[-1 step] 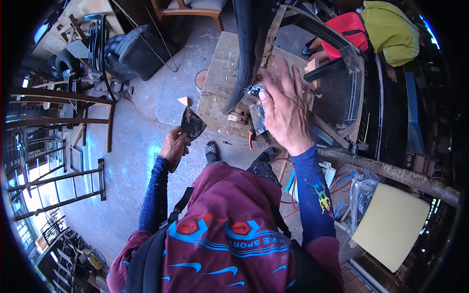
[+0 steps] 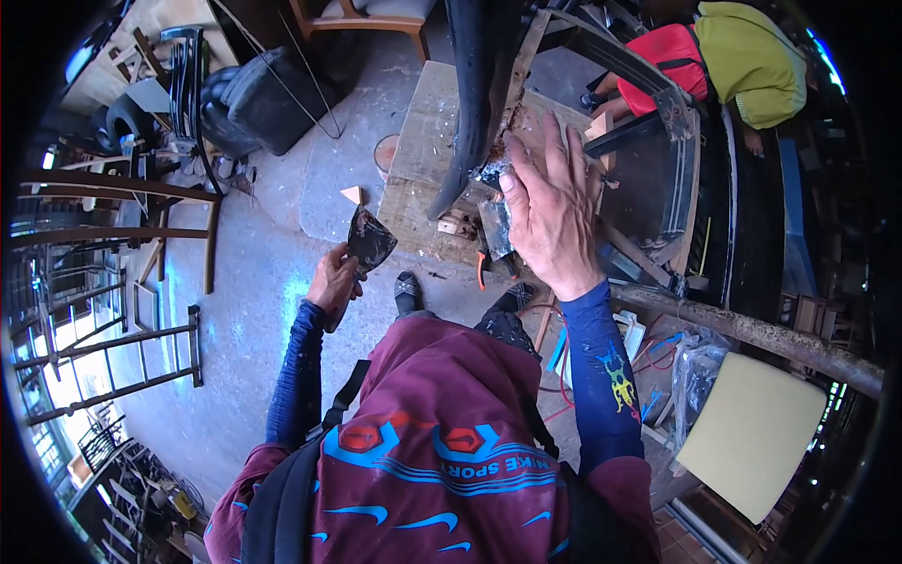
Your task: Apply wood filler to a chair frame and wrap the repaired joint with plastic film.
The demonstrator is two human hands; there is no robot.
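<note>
In my left hand (image 2: 334,287) is a dark, smeared flat scraper (image 2: 369,242), its wide blade pointing up, my fingers wrapped round its lower end. My right hand (image 2: 552,211) is stretched out with fingers apart over a dark curved wooden member (image 2: 455,160) of a frame, at a crumbly patch of white and brown bits partly hidden by my thumb and fingers. Just left of that hand a second flat, greyish piece (image 2: 493,226) lies on the worn plywood board (image 2: 418,127). An orange-handled tool (image 2: 481,270) is at the board's near edge.
A co-worker (image 2: 742,66) in yellow-green and red bends at the upper right. Chair frames (image 2: 113,235) stand left, near a black padded seat (image 2: 263,103). A metal pipe (image 2: 752,334) crosses at right, above hoses and a cream panel (image 2: 752,432). A small wooden triangle (image 2: 353,194) lies beside the board.
My right hand's fingers have shifted very slightly over the crumbly patch. My left hand and the scraper look the same.
</note>
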